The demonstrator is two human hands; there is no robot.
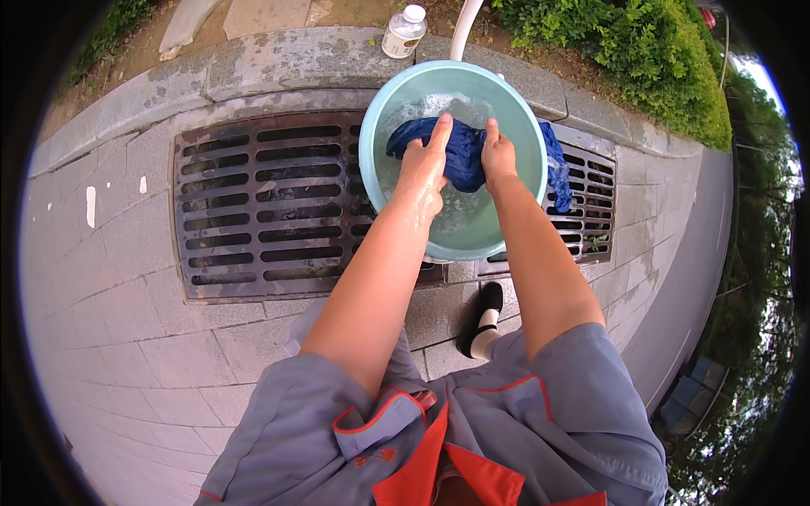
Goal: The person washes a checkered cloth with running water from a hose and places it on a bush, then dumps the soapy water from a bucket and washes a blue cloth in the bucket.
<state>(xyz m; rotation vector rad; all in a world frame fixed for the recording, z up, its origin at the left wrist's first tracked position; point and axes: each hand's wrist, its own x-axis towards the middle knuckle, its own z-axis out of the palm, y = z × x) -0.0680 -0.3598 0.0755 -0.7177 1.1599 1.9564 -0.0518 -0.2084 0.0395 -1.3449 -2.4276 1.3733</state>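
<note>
A light green plastic basin [468, 245] with sudsy water [459, 212] stands in front of me over metal drain grates. In it, a bunched, wet dark-blue cloth [466, 159] stretches between my hands. My left hand [425, 158] grips its left part, thumb up and fingers mostly hidden beneath it. On the right end, my right hand [500, 155] holds the cloth close to the basin's inner wall. Water and foam wet my left wrist. Another piece of blue cloth [559, 169] shows just outside the basin's right rim; whether the two are joined is hidden.
Slotted drain grates [252, 218] lie in the paving under and beside the basin. Behind runs a stone kerb [278, 66] bearing a white-capped plastic bottle [404, 33]. A white pipe [466, 28] descends behind the basin. Shrubs [623, 69] grow beyond. A black shoe [482, 319] is below.
</note>
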